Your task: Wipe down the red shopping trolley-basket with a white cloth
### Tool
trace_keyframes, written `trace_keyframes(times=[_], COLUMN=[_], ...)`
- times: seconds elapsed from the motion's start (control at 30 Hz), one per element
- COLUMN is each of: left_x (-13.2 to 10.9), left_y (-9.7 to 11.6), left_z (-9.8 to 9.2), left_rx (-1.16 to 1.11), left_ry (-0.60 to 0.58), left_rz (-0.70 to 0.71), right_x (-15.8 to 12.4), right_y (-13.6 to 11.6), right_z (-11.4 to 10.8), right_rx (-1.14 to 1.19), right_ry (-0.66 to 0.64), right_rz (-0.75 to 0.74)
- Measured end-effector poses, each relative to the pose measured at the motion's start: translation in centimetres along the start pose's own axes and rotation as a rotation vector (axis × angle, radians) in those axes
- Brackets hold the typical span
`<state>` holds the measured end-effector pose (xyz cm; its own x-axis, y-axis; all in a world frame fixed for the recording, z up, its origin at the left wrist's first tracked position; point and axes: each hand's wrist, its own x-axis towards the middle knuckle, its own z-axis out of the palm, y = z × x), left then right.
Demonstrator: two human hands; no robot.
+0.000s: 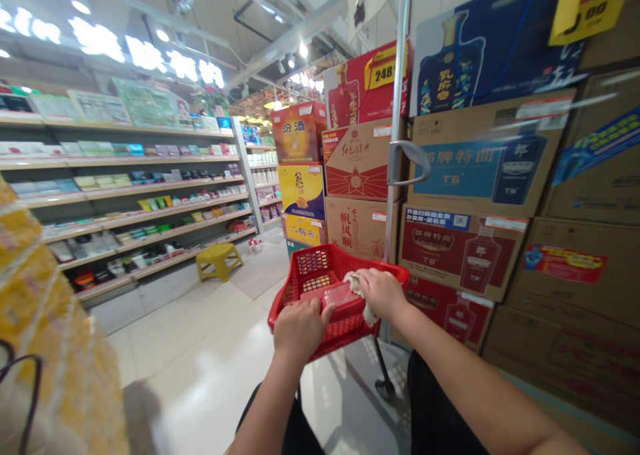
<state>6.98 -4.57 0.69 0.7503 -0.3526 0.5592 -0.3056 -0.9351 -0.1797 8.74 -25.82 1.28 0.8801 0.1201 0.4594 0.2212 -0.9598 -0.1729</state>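
The person's left hand (300, 328) lies on the near rim of a red plastic shopping basket (300, 275), and its fingers curve over the edge, so it seems to grip the rim. The fingertips come very near a flat red pack (341, 296), which sits inside the basket close to this near rim. The pack looks shiny and a little see-through, but I cannot read what it is.

The right hand (383, 294) is on the right side of the basket, with its fingers closed softly and pointing to the pack. Under and around these fingers there is a white crumpled cloth (361, 296), maybe a tissue, and it hangs down over the rim. I cannot tell if the right hand pinches this cloth or only presses on it. The hands are not pressed together; the pack lies between them.

The basket stands on a metal trolley pole (397, 142) with a curved grey handle (409, 163) at its far side, and a small black wheel (385, 388) is below it. To the right of the basket, cartons of liquor (463, 255) are stacked high, and one red box has a yellow price tag (383, 74). Ahead and to the left of the basket, long store shelves (135, 188) hold many small boxes, and a yellow plastic stool (219, 258) stands in front of them on the pale tile floor (200, 368).
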Motion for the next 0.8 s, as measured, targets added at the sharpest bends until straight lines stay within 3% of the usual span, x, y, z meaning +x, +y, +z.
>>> trace_keyframes(times=[0.13,0.27,0.37,0.5,0.67,0.8], left_x=[0.0,0.0,0.1,0.0,-0.3,-0.4], left_y=[0.0,0.0,0.1,0.1,0.1,0.0], left_z=[-0.2,-0.3,-0.3,-0.3,-0.5,-0.8], left_rx=[-0.012,-0.032,-0.018,0.016,0.026,0.024], left_ry=[0.003,0.001,0.006,0.031,0.023,-0.003], left_rz=[-0.004,-0.003,0.001,0.013,0.017,0.009], right_x=[-2.6,-3.6,-2.6,0.2,2.4,1.4], right_y=[0.8,1.1,0.3,-0.3,0.7,0.8], right_z=[2.0,2.7,1.5,-0.6,-1.0,-0.7], right_rx=[0.076,0.103,0.065,-0.08,-0.081,-0.062], right_ry=[0.299,0.387,0.277,-0.035,-0.164,-0.126], right_rz=[-0.236,-0.29,-0.134,0.086,-0.011,-0.056])
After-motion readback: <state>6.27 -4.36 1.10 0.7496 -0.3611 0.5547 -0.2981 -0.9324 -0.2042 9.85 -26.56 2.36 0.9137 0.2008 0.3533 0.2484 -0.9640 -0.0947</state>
